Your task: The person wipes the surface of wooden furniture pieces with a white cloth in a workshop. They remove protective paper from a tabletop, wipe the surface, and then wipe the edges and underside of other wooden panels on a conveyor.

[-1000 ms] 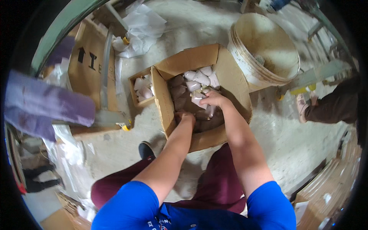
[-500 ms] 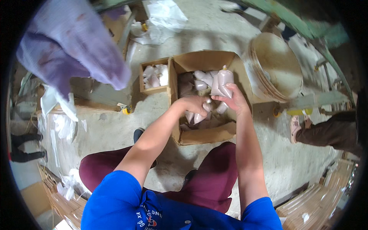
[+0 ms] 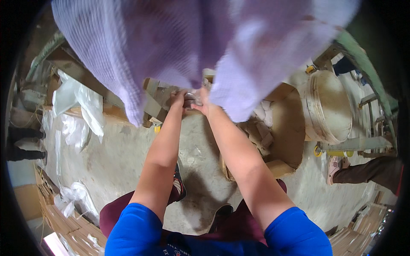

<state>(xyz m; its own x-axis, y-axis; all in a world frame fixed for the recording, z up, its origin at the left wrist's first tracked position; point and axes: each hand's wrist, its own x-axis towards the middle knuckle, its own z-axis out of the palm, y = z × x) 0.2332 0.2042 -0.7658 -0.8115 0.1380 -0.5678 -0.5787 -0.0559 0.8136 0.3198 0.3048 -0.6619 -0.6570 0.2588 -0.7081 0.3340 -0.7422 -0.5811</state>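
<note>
A purple cloth hangs across the top of the view and hides part of what lies beyond my hands. Just under its lower edge, a small clear plastic bag with pinkish contents is between my two hands. My left hand grips its left side, and my right hand has it from the right, partly behind the cloth. Both arms reach forward and left of the large open cardboard box. Inside that box lie several filled bags, half covered by the cloth.
A big round whitish tub stands right of the box. Wheeled wooden frames with yellow casters flank the space. Loose plastic sheets hang at left. Flattened cardboard lies at the lower left. Another person's leg shows at the right.
Both hands have left the cardboard box and moved left, carrying a filled bag. The view has shifted, and the purple cloth now covers much of the upper middle.
</note>
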